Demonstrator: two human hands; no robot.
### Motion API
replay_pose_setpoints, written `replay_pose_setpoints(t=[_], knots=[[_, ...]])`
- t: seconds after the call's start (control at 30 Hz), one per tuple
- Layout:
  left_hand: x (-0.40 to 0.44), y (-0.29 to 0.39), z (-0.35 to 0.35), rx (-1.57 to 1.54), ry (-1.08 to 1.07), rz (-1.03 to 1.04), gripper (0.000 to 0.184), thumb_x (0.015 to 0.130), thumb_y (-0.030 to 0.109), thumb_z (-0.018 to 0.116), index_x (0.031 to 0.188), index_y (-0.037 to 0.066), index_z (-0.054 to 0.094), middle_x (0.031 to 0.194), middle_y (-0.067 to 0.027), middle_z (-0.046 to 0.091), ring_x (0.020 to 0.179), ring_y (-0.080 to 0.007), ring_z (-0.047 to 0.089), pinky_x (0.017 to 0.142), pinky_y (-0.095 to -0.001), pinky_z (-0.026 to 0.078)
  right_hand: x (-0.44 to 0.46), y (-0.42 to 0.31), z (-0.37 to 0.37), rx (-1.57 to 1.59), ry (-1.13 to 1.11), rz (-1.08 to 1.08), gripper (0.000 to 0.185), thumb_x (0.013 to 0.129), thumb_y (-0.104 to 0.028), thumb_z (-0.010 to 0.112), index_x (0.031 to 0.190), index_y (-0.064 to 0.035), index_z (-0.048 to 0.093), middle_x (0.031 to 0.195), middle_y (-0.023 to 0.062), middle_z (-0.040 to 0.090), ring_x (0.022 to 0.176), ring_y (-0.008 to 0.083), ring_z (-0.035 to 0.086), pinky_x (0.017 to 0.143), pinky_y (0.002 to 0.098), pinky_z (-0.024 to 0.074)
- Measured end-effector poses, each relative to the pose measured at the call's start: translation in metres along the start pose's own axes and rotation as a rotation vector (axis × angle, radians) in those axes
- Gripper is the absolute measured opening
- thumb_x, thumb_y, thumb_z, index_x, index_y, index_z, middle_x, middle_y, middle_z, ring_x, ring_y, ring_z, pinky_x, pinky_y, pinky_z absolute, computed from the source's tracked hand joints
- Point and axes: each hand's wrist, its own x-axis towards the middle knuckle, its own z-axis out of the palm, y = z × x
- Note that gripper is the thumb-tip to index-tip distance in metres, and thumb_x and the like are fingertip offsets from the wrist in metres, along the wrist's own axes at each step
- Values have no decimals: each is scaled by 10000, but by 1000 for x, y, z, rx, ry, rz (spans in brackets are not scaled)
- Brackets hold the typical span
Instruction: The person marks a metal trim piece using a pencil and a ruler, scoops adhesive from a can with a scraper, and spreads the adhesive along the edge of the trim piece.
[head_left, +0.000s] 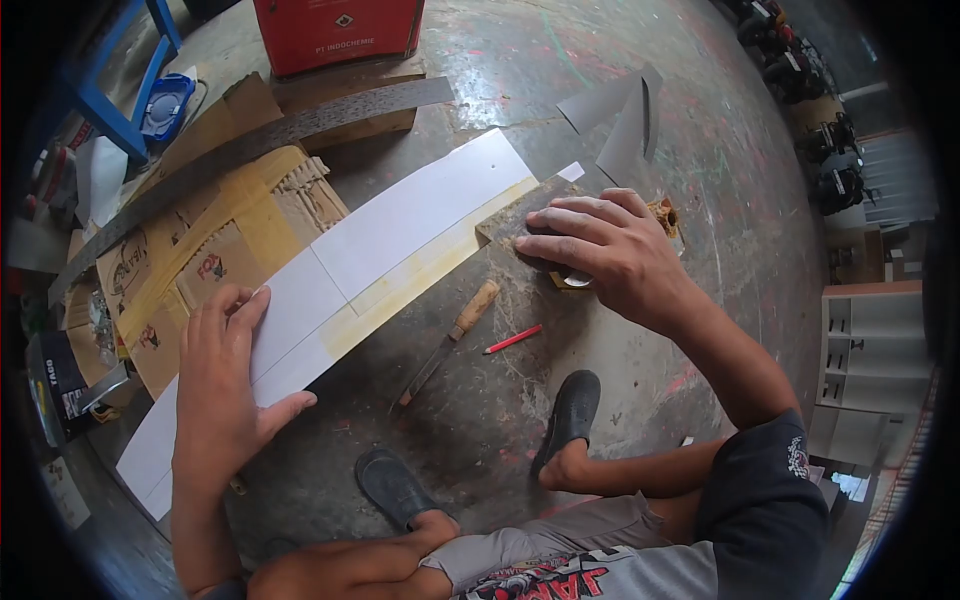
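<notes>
A long white panel [400,210] with pencil lines slants across the view, a yellowish coated strip along its near edge. My left hand [225,370] lies across its lower left part, fingers bent a little and thumb spread away towards the near edge. At the panel's right end, my right hand [610,240] curls over a speckled grey-brown flat piece [510,215]. Something dark and shiny shows under those fingers; its kind is hidden. A wooden-handled knife [475,308] and a red pencil [513,339] lie on the floor between the hands.
Flattened cardboard [230,250] lies under the panel's far side. A long dark curved strip [250,145] crosses it. Beyond stands a red can [335,35]. Grey sheet pieces [625,115] lie at the back right, and a blue frame [110,105] stands at the left.
</notes>
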Motion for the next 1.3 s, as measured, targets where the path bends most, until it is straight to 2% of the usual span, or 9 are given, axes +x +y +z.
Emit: replay_pose_setpoints(t=[0.07,0.17,0.27,0.67,0.77,0.97,1.07,1.1,1.3], knots=[[0,0,0,1,3,5,1134,581,246,1050,1564,11,535,1494,-199,538,1353,-440,535,1170,-530,432,-2,3,-8,20,-48,-18,457,1038,-163,688,1468,-309,738,1455,-14,752,1390,214,682,1167,451,453],[1,1,-1,-2,-1,1,1139,577,241,1053,1564,9,535,1496,-199,536,1357,-439,534,1171,-530,432,-3,2,-27,59,-126,-30,531,970,-53,750,1431,-316,765,1444,-20,773,1391,205,691,1167,440,463],[0,2,-1,-8,-8,-11,1141,575,239,1054,1564,8,534,1498,-199,534,1364,-437,531,1173,-532,431,-1,6,-33,28,-81,-57,487,1014,-154,722,1471,-320,733,1442,-25,763,1403,200,679,1157,451,458],[0,2,-2,1,-13,-16,1131,584,224,1050,1567,9,534,1500,-193,532,1371,-435,529,1178,-533,430,13,22,-6,-15,-32,-49,494,1027,-101,690,1463,-329,733,1473,-23,756,1415,195,676,1153,447,450],[0,3,-2,-7,-13,-19,1132,585,222,1050,1569,10,533,1503,-191,530,1370,-432,528,1177,-532,432,3,18,-14,63,-93,-14,664,869,-161,882,1476,-382,727,1510,-61,736,1428,191,665,1191,460,453],[0,2,-1,-7,-16,-19,1136,583,217,1049,1573,11,531,1513,-185,528,1364,-426,528,1172,-530,436,-13,16,-28,81,-148,-12,652,856,-126,886,1450,-354,743,1489,-56,749,1421,203,670,1186,450,456],[0,3,-1,0,-16,-21,1138,581,216,1048,1573,8,531,1514,-185,531,1362,-426,529,1172,-529,435,-16,26,-24,20,-62,-10,669,852,-81,870,1453,-346,742,1501,-49,744,1426,213,668,1187,451,456],[0,3,-2,-2,-17,-21,1138,580,216,1047,1573,7,531,1513,-185,532,1362,-427,529,1173,-529,435,-16,32,-21,-44,-45,-27,626,882,-140,852,1462,-345,736,1483,-61,745,1428,181,661,1153,431,458],[0,2,-1,-5,-9,-9,1138,575,211,1046,1570,6,534,1509,-190,535,1363,-430,529,1174,-530,436,-27,54,5,-80,-20,-13,709,872,-98,850,1512,-361,693,1528,-75,717,1441,186,650,1161,427,455]])
